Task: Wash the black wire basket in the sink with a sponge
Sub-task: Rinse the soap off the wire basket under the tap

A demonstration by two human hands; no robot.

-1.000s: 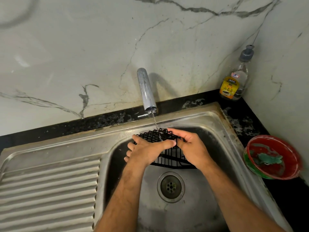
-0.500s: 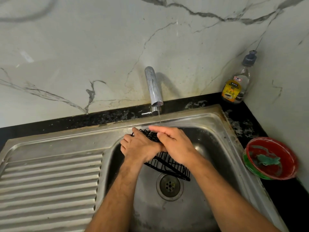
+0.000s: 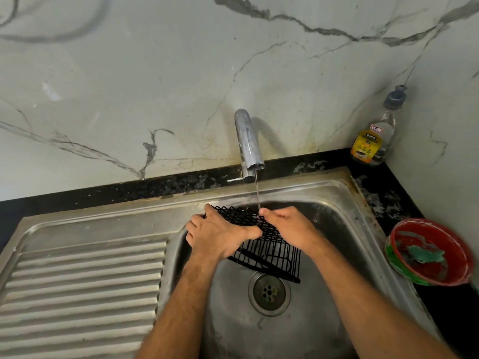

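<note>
The black wire basket (image 3: 272,251) is held tilted over the steel sink (image 3: 334,193), above the drain (image 3: 269,293). My left hand (image 3: 220,235) grips its left side, thumb across the mesh. My right hand (image 3: 287,226) holds the right side of the mesh, fingertips under a thin stream of water from the chrome tap (image 3: 248,141). No sponge shows in either hand. A green sponge (image 3: 422,255) lies in a red bowl (image 3: 453,244) on the counter at the right.
A ribbed steel drainboard (image 3: 80,286) lies left of the basin. A dishwash gel bottle (image 3: 374,137) stands in the back right corner on the black counter (image 3: 383,200). Marble walls rise behind and to the right.
My right hand slid from over the mesh to its right side, uncovering the mesh top. The basket's lower edge swung out toward the drain. The left hand kept its grip.
</note>
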